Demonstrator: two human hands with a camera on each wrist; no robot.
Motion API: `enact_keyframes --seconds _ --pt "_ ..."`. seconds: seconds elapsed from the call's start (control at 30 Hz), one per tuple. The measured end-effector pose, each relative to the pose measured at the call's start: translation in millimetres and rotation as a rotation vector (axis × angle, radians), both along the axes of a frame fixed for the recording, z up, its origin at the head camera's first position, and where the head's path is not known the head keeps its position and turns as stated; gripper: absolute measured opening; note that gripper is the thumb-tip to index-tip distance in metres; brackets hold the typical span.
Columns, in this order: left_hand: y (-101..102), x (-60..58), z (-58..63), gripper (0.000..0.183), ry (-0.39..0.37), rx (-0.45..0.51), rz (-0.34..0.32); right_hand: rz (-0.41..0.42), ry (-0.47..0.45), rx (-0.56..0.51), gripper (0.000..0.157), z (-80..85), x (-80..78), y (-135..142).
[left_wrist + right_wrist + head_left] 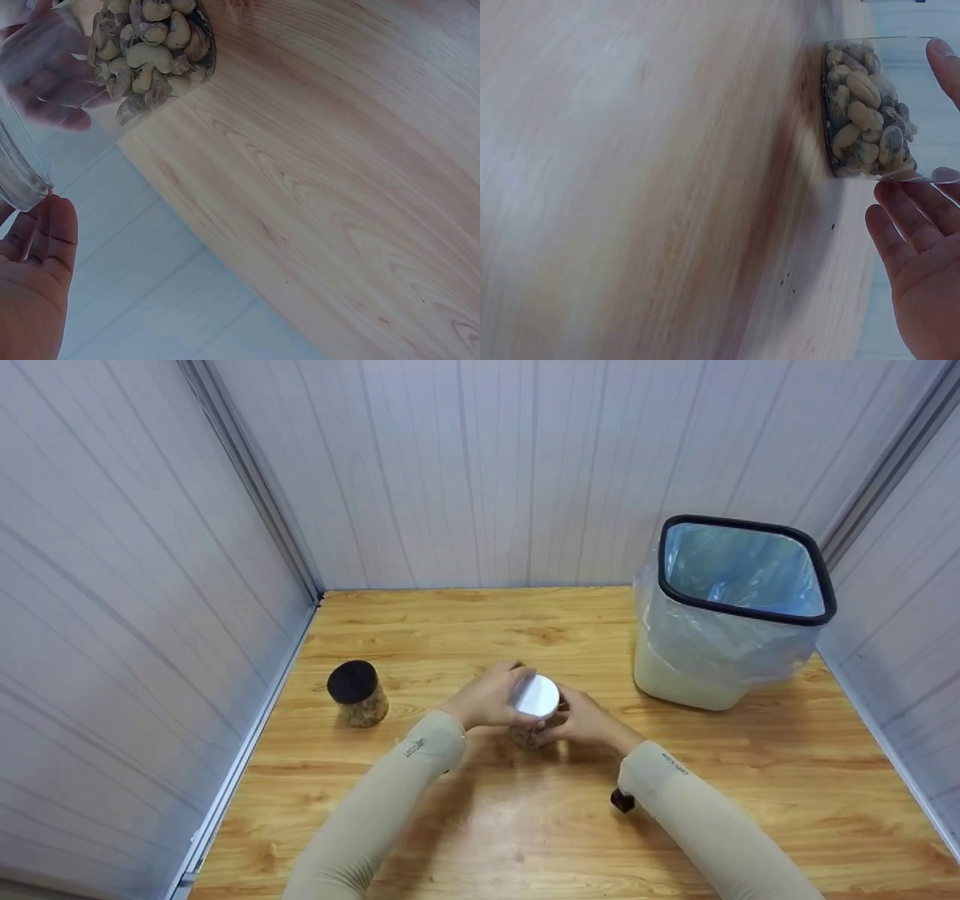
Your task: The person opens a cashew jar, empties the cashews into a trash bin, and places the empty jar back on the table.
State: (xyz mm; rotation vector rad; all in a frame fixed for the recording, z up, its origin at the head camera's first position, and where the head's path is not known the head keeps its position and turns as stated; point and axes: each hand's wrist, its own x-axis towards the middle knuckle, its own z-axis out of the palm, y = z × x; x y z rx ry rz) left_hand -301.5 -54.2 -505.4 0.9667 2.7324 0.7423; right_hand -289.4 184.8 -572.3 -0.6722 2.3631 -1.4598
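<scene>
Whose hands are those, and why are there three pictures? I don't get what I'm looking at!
They belong to a person, not a machine. The big picture comes from a camera worn on the head, looking down. The other two come from cameras on the wrists, one each. The left hand holds the shiny top of a clear jar of nuts, and the right hand holds its side. On the wooden table also stand a dark-lidded jar and a bin with a bag.

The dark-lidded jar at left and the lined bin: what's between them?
In the head view, the left hand, a jar of nuts and the right hand, both hands holding that jar, with wooden tabletop on either side.
</scene>
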Motion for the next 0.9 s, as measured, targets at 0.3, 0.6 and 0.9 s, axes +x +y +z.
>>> enact_keyframes --seconds 0.3,0.6,0.9 --pt "0.8 -1.2 -0.6 0.090 0.005 0.022 -0.010 0.005 0.004 -0.020 0.096 0.0 0.1 -0.2" --pt "1.3 -0.7 4.6 0.092 -0.021 0.053 0.002 -0.025 0.005 -0.001 0.098 6.5 -0.7 2.5" --pt "0.4 -2.8 9.1 0.090 -0.051 0.139 0.011 -0.030 0.096 0.060 0.089 19.4 -4.4 8.1"
